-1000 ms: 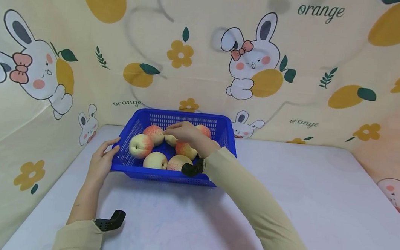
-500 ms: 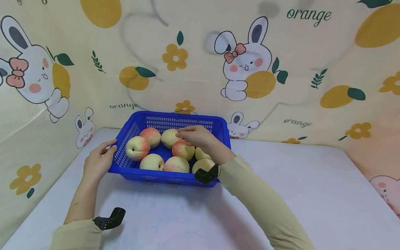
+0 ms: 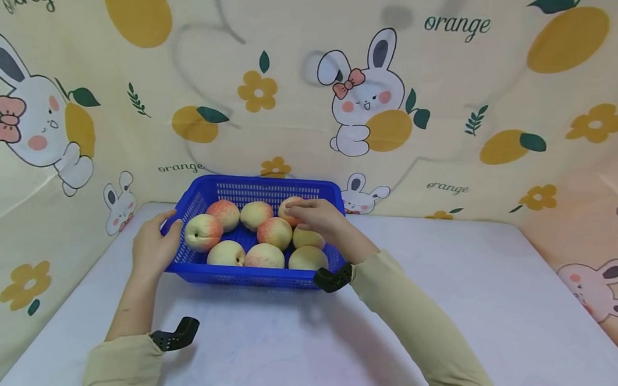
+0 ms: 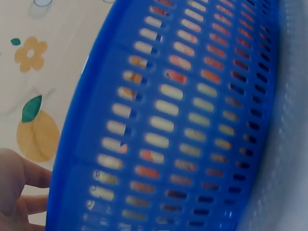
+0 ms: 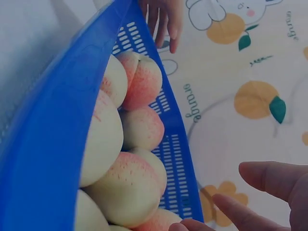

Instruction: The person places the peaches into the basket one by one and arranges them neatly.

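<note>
A blue plastic basket [image 3: 247, 276] holds several pale yellow peaches [image 3: 274, 233] with red blush. At its left rim my left hand [image 3: 151, 247] grips the edge, thumb over the rim and fingers outside. The left wrist view shows those fingers [image 4: 36, 173] partly hidden behind the basket wall [image 4: 86, 125]. My right hand [image 3: 331, 222] hovers over the right part of the basket, beside a reddish peach [image 3: 287, 208] at the back right that it partly covers. In the right wrist view the right hand's fingers [image 5: 269, 178] are spread, with one fingertip close to a peach [image 5: 161, 220].
The basket stands on a white-covered table [image 3: 414, 292] near its back edge. Behind it hangs a cream cloth backdrop [image 3: 296, 29] printed with rabbits and oranges. Each wrist carries a black camera mount [image 3: 177, 335].
My right hand has moved rightward from the basket's middle to its right side, uncovering the peaches in the centre. The left hand stays on the left rim. The head view has shifted slightly.
</note>
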`<state>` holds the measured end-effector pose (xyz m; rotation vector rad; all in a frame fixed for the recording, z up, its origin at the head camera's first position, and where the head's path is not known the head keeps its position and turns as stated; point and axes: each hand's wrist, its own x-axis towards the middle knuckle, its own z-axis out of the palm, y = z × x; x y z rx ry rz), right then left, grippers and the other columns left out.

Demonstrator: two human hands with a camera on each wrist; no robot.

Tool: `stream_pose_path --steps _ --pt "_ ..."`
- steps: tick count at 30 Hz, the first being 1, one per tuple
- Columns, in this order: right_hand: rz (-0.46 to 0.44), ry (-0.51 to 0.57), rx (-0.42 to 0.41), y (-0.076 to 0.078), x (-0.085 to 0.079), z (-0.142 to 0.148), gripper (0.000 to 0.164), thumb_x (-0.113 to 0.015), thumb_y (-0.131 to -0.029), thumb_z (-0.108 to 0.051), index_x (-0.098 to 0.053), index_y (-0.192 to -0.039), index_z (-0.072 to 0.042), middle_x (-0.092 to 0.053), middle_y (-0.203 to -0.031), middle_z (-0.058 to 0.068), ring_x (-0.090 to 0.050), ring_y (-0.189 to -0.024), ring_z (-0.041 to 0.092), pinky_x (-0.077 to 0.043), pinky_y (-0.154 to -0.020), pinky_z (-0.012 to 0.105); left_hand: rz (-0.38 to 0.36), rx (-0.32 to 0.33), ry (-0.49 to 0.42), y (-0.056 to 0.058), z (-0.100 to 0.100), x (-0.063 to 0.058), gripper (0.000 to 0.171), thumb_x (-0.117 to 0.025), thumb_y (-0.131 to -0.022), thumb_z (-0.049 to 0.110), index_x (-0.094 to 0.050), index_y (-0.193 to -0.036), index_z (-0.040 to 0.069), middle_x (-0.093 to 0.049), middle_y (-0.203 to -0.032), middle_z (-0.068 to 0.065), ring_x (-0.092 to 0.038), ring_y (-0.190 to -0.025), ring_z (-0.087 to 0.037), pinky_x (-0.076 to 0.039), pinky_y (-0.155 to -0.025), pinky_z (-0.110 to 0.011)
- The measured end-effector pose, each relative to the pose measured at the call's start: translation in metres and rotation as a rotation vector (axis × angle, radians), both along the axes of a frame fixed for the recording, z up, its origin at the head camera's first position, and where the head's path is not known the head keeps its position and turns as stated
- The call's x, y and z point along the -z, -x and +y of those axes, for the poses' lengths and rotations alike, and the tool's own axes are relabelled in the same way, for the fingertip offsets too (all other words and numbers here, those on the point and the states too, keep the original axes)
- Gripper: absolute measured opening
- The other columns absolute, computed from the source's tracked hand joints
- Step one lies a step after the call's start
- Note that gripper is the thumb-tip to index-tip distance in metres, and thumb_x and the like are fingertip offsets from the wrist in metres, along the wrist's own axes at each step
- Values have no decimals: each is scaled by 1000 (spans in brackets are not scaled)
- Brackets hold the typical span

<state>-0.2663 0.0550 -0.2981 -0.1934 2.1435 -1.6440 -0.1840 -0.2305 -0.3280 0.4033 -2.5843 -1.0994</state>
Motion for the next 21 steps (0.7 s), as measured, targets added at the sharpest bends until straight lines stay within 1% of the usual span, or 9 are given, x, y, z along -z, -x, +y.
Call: stream_pose_path --steps 4,9,14,18,21 --pt "2 15 18 -2 1 7 45 -61 -94 -21 -54 -133 -1 -49 -143 13 -47 -131 31 -40 -105 40 49 5 14 3 6 -3 44 -42 -98 18 -49 -134 -7 -45 -136 -35 -37 -129 -50 -25 -107 -58" --pt "12 39 29 -4 3 15 45 -61 -93 -18 -53 -133 1 -49 -142 17 -48 -130 32 -40 -104 40 71 25 15 6 12 -5 44 -43 -98 18 -49 -134 -7 -44 -136 -35 -36 -130 -49 -24 -107 -58" --pt "50 49 17 -5 1 23 45 -60 -94 -17 -53 -133 4 -50 -141 19 -50 -129 32 -39 -104 41 113 48 17 10 20 -8 42 -46 -96 15 -52 -132 -6 -47 -136 -32 -38 -130 -48 -25 -108 -56" --pt "67 74 27 -6 1 30 43 -57 -95 -14 -51 -134 5 -49 -140 22 -50 -128 34 -39 -104 42 95 64 6 13 27 -11 43 -47 -96 17 -51 -134 -4 -45 -140 -30 -35 -134 -46 -22 -110 -55" --pt "75 86 43 -8 0 36 42 -55 -96 -12 -50 -135 5 -50 -140 22 -51 -127 33 -41 -103 40 70 69 -3 14 32 -13 44 -46 -98 19 -49 -136 -2 -42 -143 -29 -32 -136 -45 -20 -111 -55"
